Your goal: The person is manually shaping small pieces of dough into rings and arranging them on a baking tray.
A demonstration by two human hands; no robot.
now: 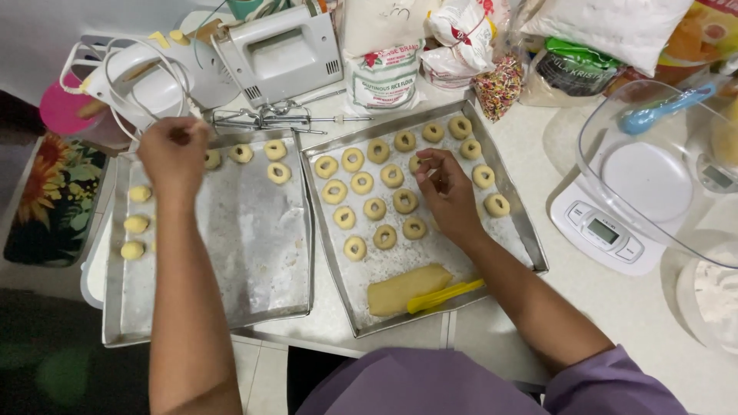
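2 floured metal trays sit side by side mid-frame: the left tray (254, 253) is mostly bare w/ a few pale dough balls, the right tray (430, 300) carries rows of ring-shaped cookies plus a dough slab (406, 288) & yellow scraper (444, 295) at lower centre. Step looks like shaping & placing pieces; the next placement prob. needs gentle set-down, as the dough seems soft. Left hand (174, 154), upper left, is curled, contents can't tell; right hand (446, 192) pinches at a ring cookie (416, 164).

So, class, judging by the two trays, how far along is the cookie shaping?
Done: many dough rings fill the right metal tray. In hand: the right hand touches a ring there; the left hand hovers over the left metal tray. Left: the yellow dough block and plain balls.
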